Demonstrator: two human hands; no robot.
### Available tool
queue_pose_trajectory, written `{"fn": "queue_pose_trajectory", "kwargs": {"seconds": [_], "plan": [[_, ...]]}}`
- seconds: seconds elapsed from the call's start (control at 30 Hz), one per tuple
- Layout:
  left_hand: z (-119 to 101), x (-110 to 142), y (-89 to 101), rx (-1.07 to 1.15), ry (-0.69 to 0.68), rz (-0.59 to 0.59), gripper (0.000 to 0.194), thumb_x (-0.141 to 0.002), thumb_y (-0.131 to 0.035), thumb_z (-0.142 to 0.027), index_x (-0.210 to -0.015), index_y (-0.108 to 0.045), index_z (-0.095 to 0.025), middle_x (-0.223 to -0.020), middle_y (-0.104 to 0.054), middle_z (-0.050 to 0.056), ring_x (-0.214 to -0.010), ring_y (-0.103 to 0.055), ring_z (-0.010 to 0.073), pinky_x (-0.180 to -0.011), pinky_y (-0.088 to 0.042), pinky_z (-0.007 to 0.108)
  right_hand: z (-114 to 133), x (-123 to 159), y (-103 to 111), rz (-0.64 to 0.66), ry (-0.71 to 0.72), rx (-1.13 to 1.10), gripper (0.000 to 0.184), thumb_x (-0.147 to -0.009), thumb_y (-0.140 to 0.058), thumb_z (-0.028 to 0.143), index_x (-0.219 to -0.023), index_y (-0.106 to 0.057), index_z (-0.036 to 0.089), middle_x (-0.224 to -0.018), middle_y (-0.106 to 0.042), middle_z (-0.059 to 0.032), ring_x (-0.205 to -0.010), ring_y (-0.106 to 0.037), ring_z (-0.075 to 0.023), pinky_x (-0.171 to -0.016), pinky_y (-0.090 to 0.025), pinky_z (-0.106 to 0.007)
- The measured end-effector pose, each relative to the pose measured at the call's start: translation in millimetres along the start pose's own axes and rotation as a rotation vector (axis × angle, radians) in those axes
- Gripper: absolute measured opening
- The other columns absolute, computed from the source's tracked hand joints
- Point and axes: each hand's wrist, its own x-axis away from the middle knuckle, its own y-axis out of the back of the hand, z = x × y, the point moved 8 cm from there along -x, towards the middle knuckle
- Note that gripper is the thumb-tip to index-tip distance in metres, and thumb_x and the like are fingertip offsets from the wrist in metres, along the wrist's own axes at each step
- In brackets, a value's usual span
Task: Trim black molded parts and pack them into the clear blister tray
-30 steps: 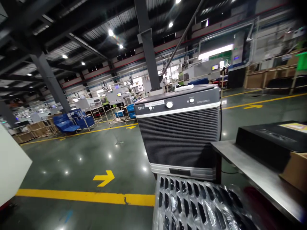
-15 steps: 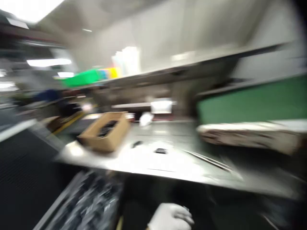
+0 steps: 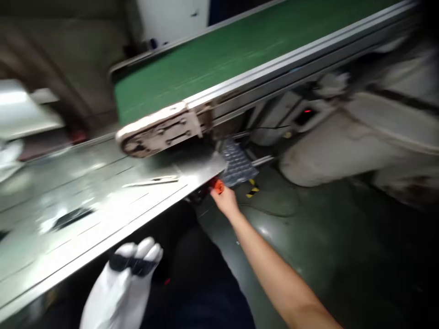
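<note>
Left hand: the gloved left hand (image 3: 128, 269) sits low in the view, just below the near edge of the tabletop (image 3: 85, 214). Its white fingers are curled over a narrow dark strip (image 3: 132, 264). The frame is blurred, so I cannot tell what the strip is.

Tabletop: a shiny metal surface running from the left edge toward the middle. A thin pair of metal tweezers (image 3: 151, 181) lies flat on it, well apart from both hands.

Conveyor: a green conveyor belt (image 3: 222, 55) rises to the right behind the tabletop, its worn end plate (image 3: 159, 130) overhanging the metal surface.

Right hand: the bare right hand (image 3: 225, 201) reaches out at arm's length to the far corner of the tabletop. Its fingers are closed around a small orange piece (image 3: 218, 185) tucked just under that corner.

Orange piece: it looks small, hard and light, probably plastic, and likely best pinched between thumb and fingertips. Whether it is fixed to anything I cannot tell.

Beyond the hand: a dark ribbed tray (image 3: 236, 164) wrapped in shiny film lies just past the orange piece, low beneath the conveyor.

Floor: a dark green glossy floor (image 3: 308, 237) fills the right side.
</note>
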Motion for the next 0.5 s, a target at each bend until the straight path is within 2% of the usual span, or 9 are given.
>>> {"fn": "queue_pose_trajectory", "kwargs": {"seconds": [0.1,0.17,0.23,0.3,0.37,0.43,0.5], "plan": [[-9.1,-7.3,1.1,0.217,-0.023,0.029,0.022,-0.088,-0.076,-0.037,-0.110,-0.076,-0.030,-0.115,-0.079,0.006,-0.102,-0.077,0.0291,-0.099,-0.062,0.050,10.6,23.6,-27.3,0.215,-0.024,0.024,0.023,-0.091,-0.064,0.035,-0.087,-0.074,0.014,-0.072,-0.075,-0.0090,-0.071,-0.072,-0.0229,-0.069,-0.054,-0.030],[-15.6,-9.5,7.6,0.326,-0.049,0.055,0.021,-0.092,-0.074,-0.031,-0.112,-0.075,-0.028,-0.118,-0.079,0.007,-0.105,-0.076,0.0273,-0.102,-0.060,0.048,42.7,52.9,-42.7,0.378,0.047,-0.011,0.023,-0.091,-0.065,0.036,-0.085,-0.074,0.016,-0.071,-0.073,-0.0054,-0.064,-0.068,-0.0190,-0.063,-0.053,-0.028],[-22.9,-9.2,19.1,0.358,-0.089,0.045,0.020,-0.093,-0.073,-0.030,-0.114,-0.074,-0.028,-0.120,-0.078,0.006,-0.108,-0.075,0.0266,-0.104,-0.059,0.046,103.4,89.8,-51.1,0.462,0.238,-0.090,0.022,-0.095,-0.064,0.040,-0.100,-0.076,0.021,-0.085,-0.074,-0.0040,-0.071,-0.068,-0.0168,-0.066,-0.053,-0.026],[-31.9,-7.4,34.6,0.324,-0.156,0.004,0.020,-0.093,-0.074,-0.030,-0.113,-0.074,-0.029,-0.121,-0.077,0.005,-0.111,-0.074,0.0266,-0.104,-0.059,0.045,183.5,132.9,-55.6,0.494,0.588,-0.185,0.021,-0.097,-0.066,0.037,-0.111,-0.075,0.023,-0.096,-0.072,-0.0050,-0.078,-0.067,-0.0159,-0.069,-0.053,-0.026],[-40.9,-5.4,51.5,0.170,-0.226,-0.045,0.020,-0.092,-0.075,-0.030,-0.112,-0.074,-0.028,-0.120,-0.077,0.006,-0.112,-0.073,0.0259,-0.103,-0.059,0.042,248.1,171.1,-68.2,0.542,0.880,-0.199,0.018,-0.098,-0.066,0.030,-0.111,-0.074,0.021,-0.094,-0.070,-0.0052,-0.075,-0.064,-0.0144,-0.067,-0.051,-0.025],[-47.6,-5.0,69.5,-0.042,-0.269,-0.103,0.022,-0.092,-0.075,-0.030,-0.114,-0.073,-0.024,-0.118,-0.077,0.007,-0.110,-0.073,0.0241,-0.101,-0.058,0.036,283.7,190.2,-90.7,0.582,1.032,-0.114,0.013,-0.099,-0.062,0.024,-0.103,-0.072,0.018,-0.088,-0.069,-0.0044,-0.070,-0.062,-0.0135,-0.064,-0.049,-0.024],[-50.5,-6.9,87.7,-0.194,-0.273,-0.169,0.026,-0.091,-0.076,-0.032,-0.114,-0.071,-0.021,-0.114,-0.077,0.007,-0.105,-0.074,0.0223,-0.098,-0.059,0.030,296.7,193.9,-114.4,0.614,1.106,-0.014,0.012,-0.099,-0.059,0.022,-0.097,-0.070,0.016,-0.084,-0.068,-0.0037,-0.069,-0.060,-0.0138,-0.062,-0.048,-0.025]]}}
